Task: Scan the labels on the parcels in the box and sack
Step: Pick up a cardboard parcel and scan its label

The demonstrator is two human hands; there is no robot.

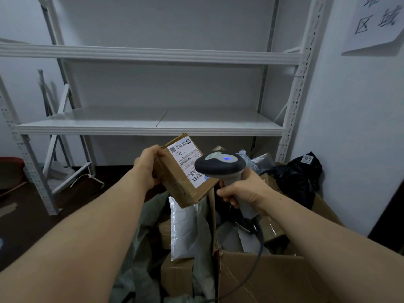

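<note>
"Two grips show in the head view. What has each got?" asks the first.

"The left grip (148, 166) is curled round the far edge of a small brown parcel (175, 184) and holds it tilted in the air, above the sack and the box. The right grip (242, 191) is clenched round the handle of a grey scanner (219, 164)."

"Where is the scanner against the parcel?"

"Just beside it. Its head sits over the near corner of the white label (185, 158), which faces up. A blue lamp glows on top of the scanner, and a blue spot lies on the label by a barcode. A grey cable (258, 254) runs down from the handle."

"And under the arms?"

"A grey-green sack (142, 228) on the left, open, with brown parcels and a white padded envelope (182, 228) standing in it. Touching its right side is a big cardboard box (262, 278) holding more parcels and silver bags. A black plastic bag (299, 173) lies at the box's far corner, against the wall."

"The room?"

"White metal shelving (153, 123) fills the back, with pale boards and punched uprights. Loose white rails (59, 132) lean behind its left end. The floor (32, 226) is dark. Something red (11, 169) sits low at the left edge; I cannot tell what. A paper sign (376, 20) with large characters hangs on the right wall, one corner curling."
</note>
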